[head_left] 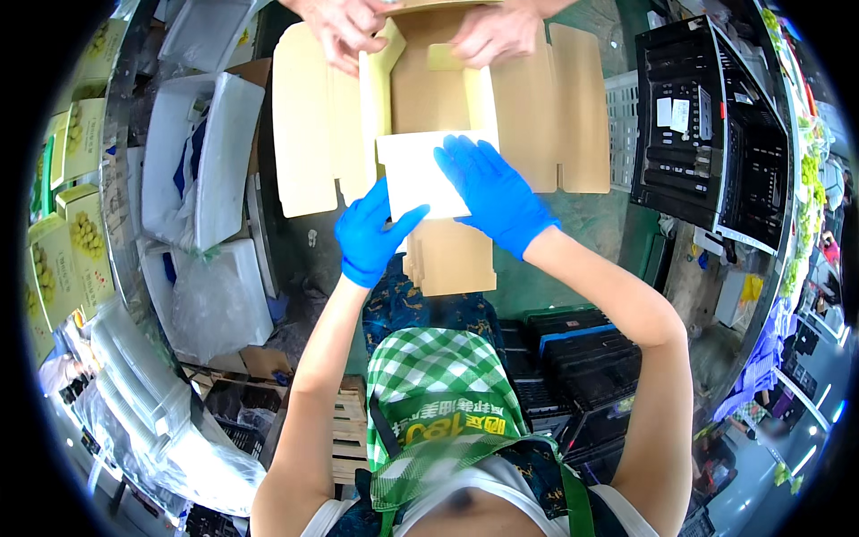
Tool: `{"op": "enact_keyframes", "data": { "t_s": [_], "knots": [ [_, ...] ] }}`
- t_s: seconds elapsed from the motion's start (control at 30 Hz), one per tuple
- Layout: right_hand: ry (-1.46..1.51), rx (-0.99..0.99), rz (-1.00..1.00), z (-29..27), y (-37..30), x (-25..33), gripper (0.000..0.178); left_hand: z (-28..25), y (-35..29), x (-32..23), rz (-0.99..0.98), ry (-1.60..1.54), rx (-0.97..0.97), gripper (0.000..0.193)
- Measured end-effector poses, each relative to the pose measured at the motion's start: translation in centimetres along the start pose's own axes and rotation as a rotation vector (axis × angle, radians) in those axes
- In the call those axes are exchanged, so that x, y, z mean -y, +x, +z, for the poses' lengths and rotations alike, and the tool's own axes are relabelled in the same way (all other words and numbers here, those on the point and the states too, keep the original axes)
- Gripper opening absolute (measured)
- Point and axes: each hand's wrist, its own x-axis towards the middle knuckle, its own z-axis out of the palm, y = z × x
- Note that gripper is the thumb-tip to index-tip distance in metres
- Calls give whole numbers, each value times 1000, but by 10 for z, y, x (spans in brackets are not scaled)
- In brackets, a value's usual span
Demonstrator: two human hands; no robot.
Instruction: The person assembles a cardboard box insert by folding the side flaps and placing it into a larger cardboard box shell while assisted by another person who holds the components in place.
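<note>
A cardboard box (pixel 438 103), partly folded up, lies on the table in front of me, with its brown and pale yellow flaps spread to both sides. A white panel (pixel 416 170) covers its near end. My right hand (pixel 497 192), in a blue glove, lies flat on the panel's right part, fingers stretched out. My left hand (pixel 369 234), gloved the same way, is at the panel's lower left corner, thumb along the lower edge and fingers beside the left edge. Below the panel a brown flap (pixel 452 259) points toward me.
Across the table, another person's left-side hand (pixel 344 31) and right-side hand (pixel 497 34) touch the box's far end. White foam boxes (pixel 224 170) stand at left, near printed cartons (pixel 82 237). Black crates (pixel 676 125) stand at right; others (pixel 586 358) sit low beside me.
</note>
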Motion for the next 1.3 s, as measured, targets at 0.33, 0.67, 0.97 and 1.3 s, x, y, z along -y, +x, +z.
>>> {"op": "enact_keyframes", "data": {
  "t_s": [0.33, 0.67, 0.97, 1.3],
  "knots": [
    [97, 535, -63, -2, 29, -6, 47, -12, 15, -45, 303, 600, 365, 66],
    [102, 1272, -129, 6, 85, -4, 64, 3, 94, -38, 106, 729, 1278, 31],
    [169, 1227, -81, 3, 90, -7, 63, 15, 120, -28, -239, 592, 1612, 51],
    [28, 716, -85, -4, 41, 16, 35, 21, 109, -27, -97, 716, 1591, 49]
  ]
}}
